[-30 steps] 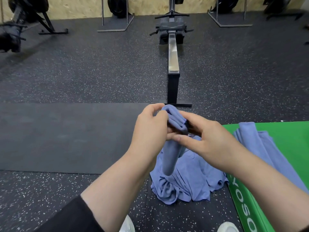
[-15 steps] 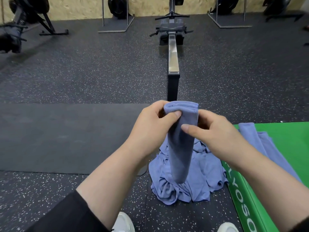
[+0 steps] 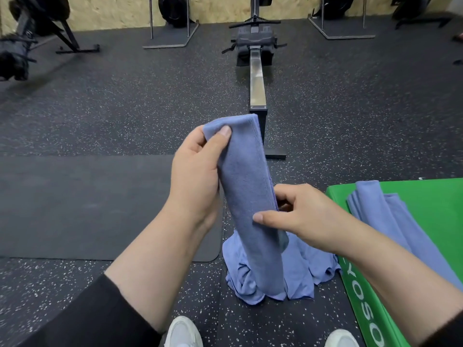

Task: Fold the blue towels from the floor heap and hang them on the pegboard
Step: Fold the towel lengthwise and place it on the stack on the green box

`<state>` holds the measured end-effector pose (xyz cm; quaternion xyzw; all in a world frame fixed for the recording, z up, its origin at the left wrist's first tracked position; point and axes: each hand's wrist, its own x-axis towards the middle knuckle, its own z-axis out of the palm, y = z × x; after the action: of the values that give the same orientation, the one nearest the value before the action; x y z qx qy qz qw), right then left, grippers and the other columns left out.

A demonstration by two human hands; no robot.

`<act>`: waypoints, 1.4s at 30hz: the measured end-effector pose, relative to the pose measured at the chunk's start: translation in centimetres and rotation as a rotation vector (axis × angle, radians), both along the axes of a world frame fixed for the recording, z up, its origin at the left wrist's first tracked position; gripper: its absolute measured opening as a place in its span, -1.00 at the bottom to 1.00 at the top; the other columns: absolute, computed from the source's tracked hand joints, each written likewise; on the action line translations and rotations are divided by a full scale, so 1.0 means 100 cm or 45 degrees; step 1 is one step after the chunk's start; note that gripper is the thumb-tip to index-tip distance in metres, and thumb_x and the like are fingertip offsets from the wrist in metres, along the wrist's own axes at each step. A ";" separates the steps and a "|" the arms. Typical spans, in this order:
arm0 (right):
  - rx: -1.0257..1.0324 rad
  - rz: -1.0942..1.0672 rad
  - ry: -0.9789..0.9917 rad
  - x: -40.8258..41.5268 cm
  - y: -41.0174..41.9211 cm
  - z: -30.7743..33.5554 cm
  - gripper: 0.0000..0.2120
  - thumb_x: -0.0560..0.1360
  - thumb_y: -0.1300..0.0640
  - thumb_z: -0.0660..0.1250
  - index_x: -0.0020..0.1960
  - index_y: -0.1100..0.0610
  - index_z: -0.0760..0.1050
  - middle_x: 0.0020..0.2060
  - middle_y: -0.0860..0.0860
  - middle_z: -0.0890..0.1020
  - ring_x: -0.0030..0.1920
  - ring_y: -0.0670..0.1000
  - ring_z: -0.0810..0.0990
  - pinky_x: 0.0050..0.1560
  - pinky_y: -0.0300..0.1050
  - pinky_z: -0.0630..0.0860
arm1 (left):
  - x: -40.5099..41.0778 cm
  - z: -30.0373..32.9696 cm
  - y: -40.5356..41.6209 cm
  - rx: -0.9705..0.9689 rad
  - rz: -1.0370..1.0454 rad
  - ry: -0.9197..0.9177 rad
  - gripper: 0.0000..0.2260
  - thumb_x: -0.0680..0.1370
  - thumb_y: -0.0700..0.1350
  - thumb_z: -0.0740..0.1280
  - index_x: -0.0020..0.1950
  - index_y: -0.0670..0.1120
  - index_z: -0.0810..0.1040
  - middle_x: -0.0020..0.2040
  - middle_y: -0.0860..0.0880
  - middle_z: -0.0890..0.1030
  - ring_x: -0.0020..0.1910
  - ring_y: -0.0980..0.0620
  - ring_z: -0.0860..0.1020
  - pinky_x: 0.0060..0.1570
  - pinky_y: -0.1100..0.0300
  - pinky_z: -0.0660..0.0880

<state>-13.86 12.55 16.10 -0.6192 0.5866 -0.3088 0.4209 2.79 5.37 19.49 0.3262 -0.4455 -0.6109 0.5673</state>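
The left hand (image 3: 198, 169) pinches the folded towel (image 3: 250, 196) at its top; the right hand (image 3: 308, 216) grips its edge midway; it looks soft, light, floppy, best held at the fold.

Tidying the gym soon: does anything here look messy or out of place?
Yes: crumpled blue towels are heaped on the floor beside the green mat, not yet folded like the strip both hands hold.

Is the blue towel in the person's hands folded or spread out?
Folded. The towel hangs as a narrow strip with stacked layer edges along its right side, the left hand pinching its top and the right hand its middle.
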 end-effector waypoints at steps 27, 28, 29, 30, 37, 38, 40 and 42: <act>0.122 0.054 0.326 0.004 0.006 -0.011 -0.76 0.43 -0.11 0.51 -0.12 0.05 0.61 -0.26 -0.01 0.67 -0.33 -0.14 0.57 -0.30 -0.12 0.55 | 0.025 -0.002 -0.028 0.319 0.054 0.163 -0.87 0.60 -0.21 0.38 0.14 -0.15 0.60 -0.01 -0.12 0.69 -0.03 -0.03 0.66 0.18 -0.03 0.60; 0.094 0.043 0.348 0.002 0.005 -0.014 -0.74 0.41 -0.14 0.51 -0.14 0.05 0.61 -0.23 -0.01 0.64 -0.29 -0.14 0.56 -0.22 -0.05 0.55 | 0.026 -0.002 -0.029 0.323 0.060 0.159 -0.88 0.60 -0.20 0.37 0.13 -0.14 0.60 -0.02 -0.10 0.70 -0.04 -0.02 0.67 0.15 0.00 0.61; 0.062 0.026 0.362 0.001 0.005 -0.015 -0.72 0.39 -0.18 0.50 -0.15 0.02 0.61 -0.20 -0.05 0.61 -0.22 -0.14 0.58 -0.14 -0.02 0.57 | 0.027 -0.002 -0.029 0.326 0.067 0.154 -0.89 0.61 -0.20 0.37 0.12 -0.14 0.60 -0.02 -0.10 0.70 -0.04 -0.01 0.67 0.14 0.01 0.61; 0.041 0.016 0.358 0.000 0.005 -0.016 -0.72 0.38 -0.21 0.50 -0.15 -0.01 0.61 -0.17 -0.09 0.59 -0.16 -0.13 0.59 -0.10 -0.02 0.59 | 0.027 -0.002 -0.029 0.328 0.076 0.148 -0.88 0.60 -0.20 0.38 0.13 -0.14 0.61 -0.01 -0.10 0.70 -0.03 0.00 0.67 0.16 0.01 0.61; -0.005 -0.087 0.280 -0.003 0.001 -0.020 -0.72 0.51 -0.01 0.44 -0.25 0.13 0.46 -0.44 -0.14 0.46 -0.40 -0.13 0.37 -0.31 -0.12 0.31 | 0.036 -0.001 -0.031 0.377 0.223 0.134 -0.83 0.61 -0.16 0.38 0.20 -0.14 0.61 0.12 -0.13 0.71 0.12 -0.04 0.69 0.15 0.02 0.62; -0.026 -0.115 0.231 -0.002 0.000 -0.020 -0.79 0.53 0.01 0.42 -0.18 0.12 0.52 -0.40 -0.13 0.55 -0.37 -0.14 0.43 -0.30 -0.16 0.36 | 0.037 -0.001 -0.031 0.385 0.240 0.139 -0.84 0.62 -0.16 0.38 0.19 -0.14 0.61 0.12 -0.13 0.71 0.12 -0.04 0.69 0.14 0.03 0.63; -0.011 -0.145 0.076 -0.001 0.001 -0.016 -0.90 0.54 0.02 0.41 -0.08 0.05 0.57 -0.28 -0.13 0.68 -0.31 -0.18 0.54 -0.25 -0.25 0.45 | 0.037 0.000 -0.031 0.389 0.261 0.153 -0.87 0.62 -0.16 0.38 0.15 -0.13 0.61 0.11 -0.12 0.72 0.08 -0.02 0.70 0.09 0.07 0.64; 0.030 -0.091 0.077 -0.002 0.003 -0.014 -0.82 0.51 -0.04 0.45 -0.13 0.06 0.57 -0.34 -0.17 0.62 -0.34 -0.19 0.49 -0.29 -0.28 0.41 | 0.038 0.002 -0.030 0.379 0.274 0.156 -0.92 0.62 -0.16 0.38 0.09 -0.10 0.62 0.03 -0.08 0.73 -0.02 0.02 0.72 0.00 0.11 0.66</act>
<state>-14.04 12.80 14.74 -0.6019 0.6242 -0.2979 0.3991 6.64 2.35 19.65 0.4144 -0.2774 -0.6246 0.6009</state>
